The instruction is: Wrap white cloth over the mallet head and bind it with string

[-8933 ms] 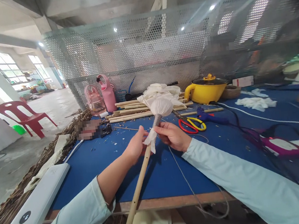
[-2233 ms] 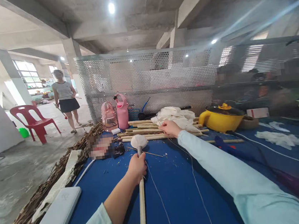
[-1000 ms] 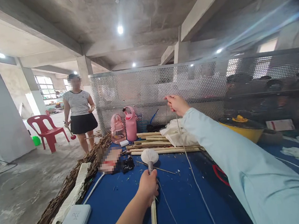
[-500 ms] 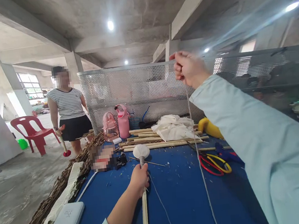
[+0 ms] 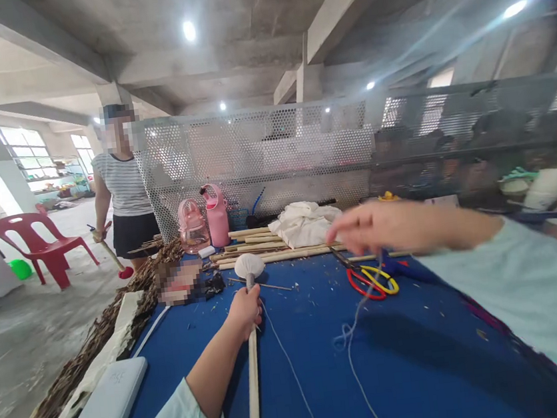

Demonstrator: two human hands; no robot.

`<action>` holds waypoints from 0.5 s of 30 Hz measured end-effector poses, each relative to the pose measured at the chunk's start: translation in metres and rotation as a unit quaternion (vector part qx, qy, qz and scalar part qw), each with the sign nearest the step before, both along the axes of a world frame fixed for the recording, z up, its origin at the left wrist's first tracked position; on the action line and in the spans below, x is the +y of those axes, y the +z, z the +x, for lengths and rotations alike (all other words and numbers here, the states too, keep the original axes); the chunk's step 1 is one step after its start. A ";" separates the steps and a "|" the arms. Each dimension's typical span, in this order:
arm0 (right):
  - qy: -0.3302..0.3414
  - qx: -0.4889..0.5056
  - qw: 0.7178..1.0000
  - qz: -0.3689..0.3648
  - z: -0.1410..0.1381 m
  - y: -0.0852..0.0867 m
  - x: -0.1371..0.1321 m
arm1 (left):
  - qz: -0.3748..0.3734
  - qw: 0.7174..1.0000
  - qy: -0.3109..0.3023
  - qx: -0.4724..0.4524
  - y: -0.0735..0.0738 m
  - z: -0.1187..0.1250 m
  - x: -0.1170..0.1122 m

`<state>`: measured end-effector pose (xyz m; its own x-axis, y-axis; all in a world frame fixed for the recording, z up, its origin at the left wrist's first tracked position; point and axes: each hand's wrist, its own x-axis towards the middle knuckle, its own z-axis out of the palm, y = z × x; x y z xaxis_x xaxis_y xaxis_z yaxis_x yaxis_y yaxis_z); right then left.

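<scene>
My left hand [image 5: 246, 314] is wrapped round a mallet [image 5: 249, 266], just under its round, white covered head. The mallet's pale wooden stick [image 5: 253, 390] runs down toward me below the hand. A thin thread [image 5: 288, 359] trails from near the left hand over the blue table. My right hand [image 5: 368, 227], smeared by motion, hovers above the table at the right with its forefinger reaching left. Slack string [image 5: 353, 328] hangs from under its curled fingers, loops loosely and runs to the near edge. Red-and-yellow-handled scissors [image 5: 372, 282] lie below the right hand.
Wooden sticks [image 5: 262, 244] and white cloth [image 5: 305, 225] lie before a perforated metal screen [image 5: 262, 150]. Pink bottles [image 5: 217, 216], a white power bank [image 5: 104, 417] and dry brown stalks [image 5: 87, 345] line the left. A person [image 5: 125, 186] holds a red-headed mallet [image 5: 125, 272] near a red chair [image 5: 44, 246].
My right hand has dropped from high up to just above the table, and the string that was taut beneath it has gone slack. The left hand still grips the mallet.
</scene>
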<state>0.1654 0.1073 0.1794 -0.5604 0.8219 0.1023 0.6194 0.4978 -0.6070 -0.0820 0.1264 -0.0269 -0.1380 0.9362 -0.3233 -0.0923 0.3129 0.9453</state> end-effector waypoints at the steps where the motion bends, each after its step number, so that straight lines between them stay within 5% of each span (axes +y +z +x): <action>1: -0.014 -0.073 0.997 0.009 0.007 -0.016 -0.009 | 0.002 1.000 0.000 0.002 0.001 0.000 -0.001; 5: -0.078 -0.119 0.984 0.110 0.027 -0.057 -0.032 | 0.017 1.000 0.000 0.012 0.009 0.001 -0.008; 11: -0.021 -0.044 0.999 -0.012 0.034 -0.121 -0.038 | 0.032 0.999 -0.010 0.025 0.025 0.008 -0.022; 15: -0.032 -0.086 0.996 0.019 0.033 -0.174 -0.052 | 0.026 0.999 -0.014 0.030 0.026 0.017 -0.029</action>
